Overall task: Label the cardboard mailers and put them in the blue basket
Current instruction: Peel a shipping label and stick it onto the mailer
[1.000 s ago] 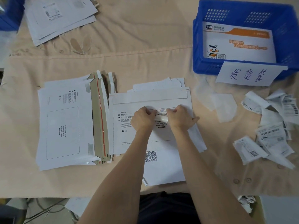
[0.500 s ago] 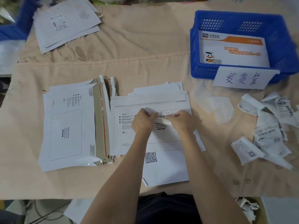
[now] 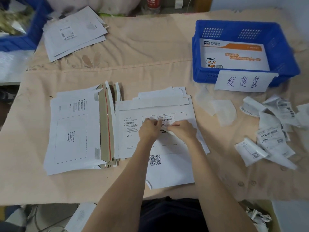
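Note:
A white cardboard mailer lies flat in front of me on top of other mailers. A barcode label sits in its printed address box. My left hand presses on the label's left part with curled fingers. My right hand pinches a strip of backing paper just below the label. The blue basket stands at the back right and holds one orange-and-white mailer.
A stack of unlabelled mailers lies left of my hands. Loose labels and backing scraps litter the right side. More mailers and a second blue bin sit at the back left. A handwritten sign leans on the basket.
More of the barcode label now shows stuck on the mailer. My right hand has drawn the backing strip slightly down and to the right. The camera view has tilted up.

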Motion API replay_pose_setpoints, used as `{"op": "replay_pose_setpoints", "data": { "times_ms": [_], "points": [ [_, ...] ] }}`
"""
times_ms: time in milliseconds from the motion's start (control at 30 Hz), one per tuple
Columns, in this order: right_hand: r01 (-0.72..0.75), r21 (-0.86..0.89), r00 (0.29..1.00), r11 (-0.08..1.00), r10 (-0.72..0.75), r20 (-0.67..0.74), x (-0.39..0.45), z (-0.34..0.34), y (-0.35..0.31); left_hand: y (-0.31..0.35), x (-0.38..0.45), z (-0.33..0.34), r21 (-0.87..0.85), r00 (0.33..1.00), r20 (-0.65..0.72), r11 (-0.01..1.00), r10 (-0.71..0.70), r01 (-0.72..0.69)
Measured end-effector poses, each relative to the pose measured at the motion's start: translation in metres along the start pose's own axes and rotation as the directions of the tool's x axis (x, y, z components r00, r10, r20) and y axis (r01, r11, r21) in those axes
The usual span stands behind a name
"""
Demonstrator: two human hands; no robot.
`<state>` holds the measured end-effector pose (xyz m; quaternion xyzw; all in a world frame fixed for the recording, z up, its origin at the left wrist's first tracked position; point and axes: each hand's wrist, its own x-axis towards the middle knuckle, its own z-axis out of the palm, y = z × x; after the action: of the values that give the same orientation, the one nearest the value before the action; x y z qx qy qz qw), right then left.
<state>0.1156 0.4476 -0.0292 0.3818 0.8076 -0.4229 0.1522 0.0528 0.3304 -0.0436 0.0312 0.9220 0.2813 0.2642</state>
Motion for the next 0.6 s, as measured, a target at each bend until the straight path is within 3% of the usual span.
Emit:
{"op": "replay_pose_setpoints", "data": {
  "times_ms": [167, 433, 600],
  "points": [
    [0.019, 0.017, 0.999, 1.0, -0.02, 0.044, -0.011, 0.003, 0.0, -0.007, -0.006, 0.002, 0.025, 0.999, 0.043, 0.999, 0.023, -0.024],
    [0.161, -0.001, 0.975, 0.987, -0.159, 0.155, -0.018, 0.009, 0.01, -0.012, -0.009, 0.003, -0.102, 0.995, 0.078, 0.993, 0.066, -0.058],
    [0.189, -0.019, 0.969, 0.982, -0.183, 0.168, -0.027, 0.013, 0.017, -0.013, -0.016, 0.003, -0.017, 0.99, 0.133, 0.999, 0.046, -0.044]
  ]
}}
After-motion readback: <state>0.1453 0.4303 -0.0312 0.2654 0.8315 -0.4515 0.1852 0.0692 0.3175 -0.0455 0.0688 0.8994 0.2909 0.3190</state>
